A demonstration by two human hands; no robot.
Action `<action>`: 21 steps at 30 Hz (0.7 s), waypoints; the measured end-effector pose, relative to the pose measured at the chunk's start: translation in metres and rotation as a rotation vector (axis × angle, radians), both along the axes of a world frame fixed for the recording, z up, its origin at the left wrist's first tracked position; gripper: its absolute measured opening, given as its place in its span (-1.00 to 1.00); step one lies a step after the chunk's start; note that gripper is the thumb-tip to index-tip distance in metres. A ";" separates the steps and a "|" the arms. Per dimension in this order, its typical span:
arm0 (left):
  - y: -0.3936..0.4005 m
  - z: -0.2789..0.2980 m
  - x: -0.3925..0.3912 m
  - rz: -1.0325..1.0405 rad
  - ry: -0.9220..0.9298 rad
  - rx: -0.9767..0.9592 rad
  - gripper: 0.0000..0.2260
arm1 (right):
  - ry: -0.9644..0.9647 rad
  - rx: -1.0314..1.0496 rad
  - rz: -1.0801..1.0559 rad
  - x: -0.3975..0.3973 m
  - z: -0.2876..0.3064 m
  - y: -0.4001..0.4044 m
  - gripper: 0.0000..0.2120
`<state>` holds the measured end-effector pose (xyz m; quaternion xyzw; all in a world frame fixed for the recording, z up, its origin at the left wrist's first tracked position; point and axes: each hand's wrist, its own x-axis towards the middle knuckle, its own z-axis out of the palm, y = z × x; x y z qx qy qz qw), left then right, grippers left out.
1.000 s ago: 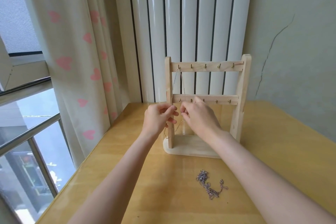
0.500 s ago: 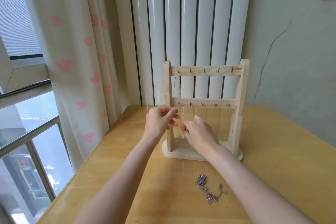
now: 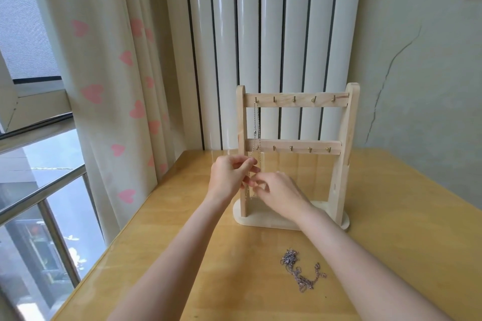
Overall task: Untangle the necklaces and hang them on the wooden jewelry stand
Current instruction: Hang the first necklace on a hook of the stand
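A wooden jewelry stand [image 3: 347,143] with two hook rails stands at the back of the table. A thin silver necklace [image 3: 256,122] hangs from the leftmost hook of the top rail, down past the lower rail. My left hand [image 3: 229,177] pinches its chain below the lower rail. My right hand [image 3: 279,191] is just to the right, fingers curled at the chain's lower part. A tangled pile of necklaces [image 3: 300,270] lies on the table in front of the stand, beside my right forearm.
The yellow wooden table [image 3: 404,229] meets a white radiator [image 3: 273,34] and a wall at the back. A heart-patterned curtain [image 3: 104,60] and a window [image 3: 34,190] run along the left edge.
Both hands have come down from the lower rail to below it, still at the hanging chain. The view has tilted, showing more of the stand.
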<state>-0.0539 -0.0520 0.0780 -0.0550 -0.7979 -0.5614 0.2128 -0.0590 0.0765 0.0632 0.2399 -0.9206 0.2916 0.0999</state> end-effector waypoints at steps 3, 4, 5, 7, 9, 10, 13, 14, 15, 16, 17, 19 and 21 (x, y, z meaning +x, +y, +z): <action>0.000 0.001 0.000 0.018 0.039 0.003 -0.85 | 0.024 -0.168 0.009 -0.001 0.009 -0.001 -0.82; 0.000 0.001 0.000 0.023 0.049 0.008 -0.86 | 0.037 -0.189 0.003 0.001 0.010 -0.002 -0.78; 0.001 0.002 0.000 0.026 0.055 0.011 -0.86 | 0.045 -0.197 -0.006 0.003 0.011 -0.003 -0.75; 0.001 0.002 0.000 0.033 0.061 0.001 -0.86 | 0.042 -0.178 -0.017 0.005 0.010 -0.004 -0.72; 0.001 0.002 0.001 0.041 0.066 -0.026 -0.87 | 0.039 -0.143 -0.018 0.007 0.007 -0.004 -0.69; 0.001 0.002 0.001 0.045 0.070 -0.037 -0.86 | 0.036 -0.128 -0.018 0.007 0.005 -0.004 -0.68; 0.001 0.003 0.002 0.060 0.077 -0.064 -0.85 | 0.011 -0.084 -0.018 0.007 0.000 -0.003 -0.69; 0.001 0.003 0.002 0.062 0.077 -0.065 -0.85 | 0.006 -0.074 -0.017 0.007 -0.002 -0.002 -0.69; 0.001 0.004 0.002 0.063 0.075 -0.065 -0.85 | 0.001 -0.065 -0.017 0.007 -0.004 -0.002 -0.69; 0.001 0.004 0.002 0.064 0.074 -0.067 -0.84 | -0.004 -0.056 -0.016 0.006 -0.005 -0.002 -0.69; 0.001 0.004 0.002 0.067 0.073 -0.075 -0.84 | -0.008 -0.046 -0.015 0.005 -0.005 -0.001 -0.68; 0.002 0.004 0.002 0.075 0.075 -0.095 -0.83 | -0.014 -0.030 -0.013 0.003 -0.005 0.000 -0.64; 0.002 0.004 0.002 0.085 0.080 -0.112 -0.83 | -0.011 -0.009 -0.003 0.004 -0.005 0.000 -0.58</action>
